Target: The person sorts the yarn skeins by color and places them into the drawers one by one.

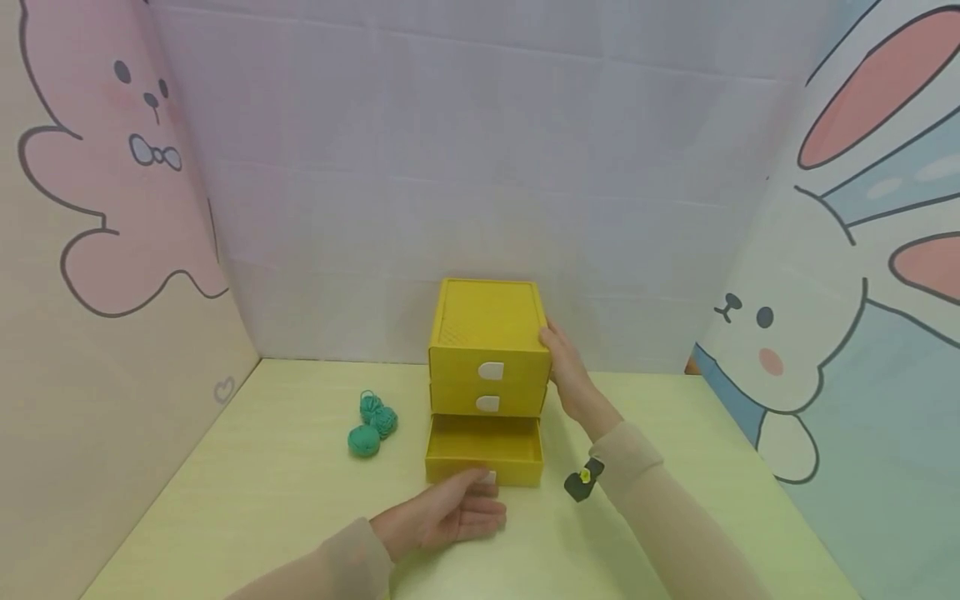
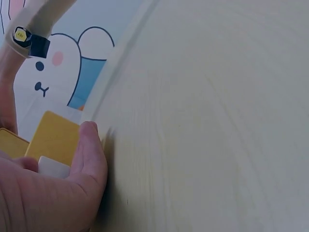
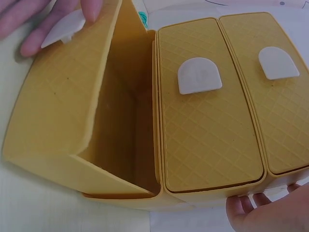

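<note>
A yellow three-drawer box [image 1: 491,317] stands near the back wall. Its bottom drawer [image 1: 483,442] is pulled out, and the bare inside shows; the upper two drawers are closed. Each drawer front carries a white tab handle [image 3: 199,76]. At the bottom drawer, my left hand [image 1: 453,508] has its thumb and a finger on either side of the bottom white tab [image 3: 65,28], pinching it, while its other fingers stretch out below. My right hand [image 1: 572,375] rests against the box's right side, its thumb by the top edge and its fingertips touching the side wall.
Several small green yarn balls [image 1: 363,440] lie on the pale table [image 1: 285,500] left of the box. A white cloth wall [image 1: 480,167] stands behind, with printed side panels at left and right. A dark wrist device [image 1: 583,479] sits at the right cuff.
</note>
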`<state>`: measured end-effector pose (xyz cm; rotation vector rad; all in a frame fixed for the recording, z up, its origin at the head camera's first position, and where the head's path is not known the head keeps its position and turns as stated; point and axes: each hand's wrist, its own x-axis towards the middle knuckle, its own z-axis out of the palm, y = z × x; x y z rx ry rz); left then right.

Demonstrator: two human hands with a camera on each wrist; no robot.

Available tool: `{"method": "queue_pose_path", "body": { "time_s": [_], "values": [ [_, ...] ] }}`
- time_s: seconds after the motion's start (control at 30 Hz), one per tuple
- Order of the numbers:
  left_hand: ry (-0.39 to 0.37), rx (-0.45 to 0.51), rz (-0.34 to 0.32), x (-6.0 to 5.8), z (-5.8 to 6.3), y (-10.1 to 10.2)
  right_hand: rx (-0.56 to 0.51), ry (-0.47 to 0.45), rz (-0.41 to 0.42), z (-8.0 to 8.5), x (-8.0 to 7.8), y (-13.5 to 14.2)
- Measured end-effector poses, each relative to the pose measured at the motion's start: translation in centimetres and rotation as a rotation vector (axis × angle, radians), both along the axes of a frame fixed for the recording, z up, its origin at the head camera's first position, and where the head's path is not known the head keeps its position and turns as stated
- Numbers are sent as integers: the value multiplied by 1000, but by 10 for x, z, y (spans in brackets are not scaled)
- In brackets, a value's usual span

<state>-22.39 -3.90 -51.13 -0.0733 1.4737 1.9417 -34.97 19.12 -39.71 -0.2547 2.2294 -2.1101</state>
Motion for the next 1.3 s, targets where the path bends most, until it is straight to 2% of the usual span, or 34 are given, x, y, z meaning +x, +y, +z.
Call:
{"method": "queue_pose_path", "body": {
  "time_s": [0.27, 0.7, 1.07, 1.3],
  "values": [
    [-13, -3, -11, 9, 0, -2, -7, -4, -1, 1, 2, -1],
    [-14, -20, -65, 21, 3, -5, -7, 9, 13, 0, 2, 0],
    [-15, -22, -100, 21, 3, -9, -13, 11, 4, 0, 2, 0],
    [-6, -49, -110, 21, 4, -18, -21, 11, 11, 0, 3, -1]
  ]
}}
